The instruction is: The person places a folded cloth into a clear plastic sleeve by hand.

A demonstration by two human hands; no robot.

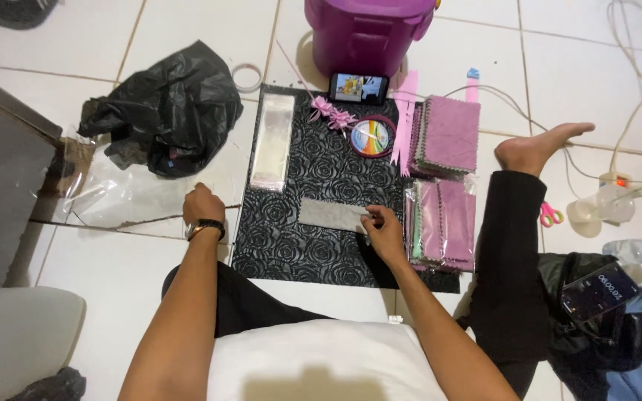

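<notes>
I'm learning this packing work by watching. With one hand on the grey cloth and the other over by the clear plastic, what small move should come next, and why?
Probably draw the left hand back with a clear sleeve. The right hand already pinches the grey cloth flat on the black mat, while the left rests on the plastic at the mat's left edge.

Soft, even indoor light falls from overhead, leaving the white floor tiles (150, 30) bright but slightly grey. Shadows are faint and short. The crumpled black plastic bag (165, 104) shows dull glare. The picture is mildly soft throughout, with some bending toward the edges.
</notes>
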